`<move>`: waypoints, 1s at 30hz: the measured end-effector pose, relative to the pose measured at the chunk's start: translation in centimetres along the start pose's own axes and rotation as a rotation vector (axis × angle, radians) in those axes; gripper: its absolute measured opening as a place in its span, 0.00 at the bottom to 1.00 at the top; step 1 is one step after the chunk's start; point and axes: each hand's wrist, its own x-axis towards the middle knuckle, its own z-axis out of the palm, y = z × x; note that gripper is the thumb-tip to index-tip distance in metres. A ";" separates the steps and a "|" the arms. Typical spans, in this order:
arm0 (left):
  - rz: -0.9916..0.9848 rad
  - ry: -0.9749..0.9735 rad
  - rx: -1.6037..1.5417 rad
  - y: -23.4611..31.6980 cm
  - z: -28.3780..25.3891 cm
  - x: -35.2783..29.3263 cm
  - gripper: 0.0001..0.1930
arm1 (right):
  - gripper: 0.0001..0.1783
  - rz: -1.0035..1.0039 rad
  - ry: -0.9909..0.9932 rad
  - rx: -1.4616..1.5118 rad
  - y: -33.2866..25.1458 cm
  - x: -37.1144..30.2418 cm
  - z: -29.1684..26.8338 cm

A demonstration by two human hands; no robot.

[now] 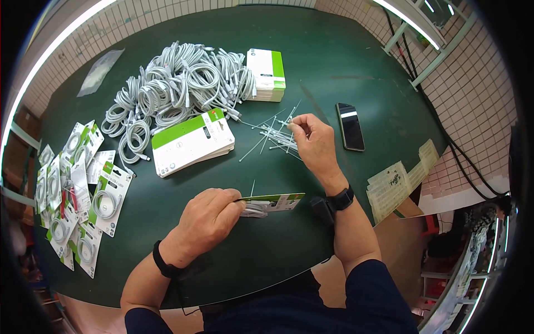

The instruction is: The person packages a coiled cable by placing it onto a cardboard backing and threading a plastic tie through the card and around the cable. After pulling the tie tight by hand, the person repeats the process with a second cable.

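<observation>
Left fingers [227, 216] gripping card [283, 204] edge, phone [350, 127] apart

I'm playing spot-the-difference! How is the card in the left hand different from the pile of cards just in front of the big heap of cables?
The card is held nearly edge-on by the left hand, while the pile rests on the table, top face showing. The card has a coiled cable against it; the pile's top card shows none. Both are green and white.
</observation>
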 end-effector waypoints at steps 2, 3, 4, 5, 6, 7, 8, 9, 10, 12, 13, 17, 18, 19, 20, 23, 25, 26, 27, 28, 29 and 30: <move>0.002 0.001 -0.003 0.0 0.0 0.0 0.08 | 0.04 0.068 -0.025 0.034 0.3 0.1 -0.2; 0.003 0.002 -0.004 -0.1 0.0 0.0 0.08 | 0.05 0.185 -0.022 0.184 0.2 0.2 -0.4; 0.004 0.003 -0.005 -0.1 0.0 0.0 0.08 | 0.05 0.301 -0.020 0.334 -0.1 0.4 -0.6; 0.002 0.003 -0.006 -0.1 0.0 0.0 0.10 | 0.06 0.416 -0.017 0.486 -0.3 0.6 -0.7; 0.001 0.004 -0.006 -0.1 0.0 -0.1 0.11 | 0.06 0.416 -0.017 0.485 -0.1 0.7 -0.7; -0.001 0.004 -0.006 -0.1 0.0 -0.1 0.12 | 0.06 0.407 0.023 0.512 0.1 0.7 -0.8; -0.001 0.005 -0.007 -0.1 0.0 -0.1 0.12 | 0.06 0.398 0.064 0.540 0.4 0.8 -0.8; 0.003 0.002 -0.009 0.0 -0.1 0.0 0.12 | 0.07 0.390 0.108 0.566 0.5 0.8 -0.9; 0.007 -0.002 -0.011 0.0 -0.1 0.0 0.12 | 0.07 0.392 0.113 0.565 0.6 0.9 -1.0; 0.015 -0.008 -0.017 0.1 0.0 0.0 0.12 | 0.07 0.358 0.156 0.581 0.7 0.9 -1.3; 0.026 -0.002 -0.013 0.1 0.0 -0.1 0.12 | 0.07 0.341 0.179 0.588 0.8 0.9 -1.4; 0.054 0.011 0.005 0.0 0.1 -0.1 0.12 | 0.07 0.330 0.173 0.657 0.3 0.8 -1.5; 0.063 0.013 0.005 0.1 0.2 0.0 0.11 | 0.07 0.333 0.174 0.660 0.0 0.7 -1.6; 0.068 0.012 0.007 0.2 0.2 -0.1 0.11 | 0.07 0.386 0.107 0.715 -0.5 0.5 -1.5; 0.061 0.006 0.009 0.2 0.2 -0.2 0.11 | 0.07 0.439 0.039 0.770 -1.0 0.2 -1.4; 0.084 0.002 0.012 0.3 0.2 0.0 0.10 | 0.07 0.513 -0.084 0.845 -2.0 -0.2 -1.0; 0.081 -0.003 0.008 0.2 0.3 0.1 0.09 | 0.07 0.540 -0.178 0.869 -2.3 -0.5 -0.9; 0.085 -0.002 0.005 0.2 0.2 0.1 0.09 | 0.07 0.547 -0.184 0.872 -2.3 -0.6 -0.8; 0.088 -0.001 0.002 0.2 0.2 0.1 0.09 | 0.08 0.567 -0.227 0.891 -2.3 -0.8 -0.7; 0.079 -0.004 0.001 0.2 0.2 0.1 0.09 | 0.08 0.587 -0.269 0.911 -2.3 -1.0 -0.5; 0.088 -0.010 -0.003 0.2 0.1 0.1 0.09 | 0.08 0.606 -0.313 0.929 -2.4 -1.1 -0.4; 0.096 -0.015 -0.008 0.2 0.1 0.1 0.09 | 0.08 0.613 -0.320 0.930 -2.5 -1.2 -0.1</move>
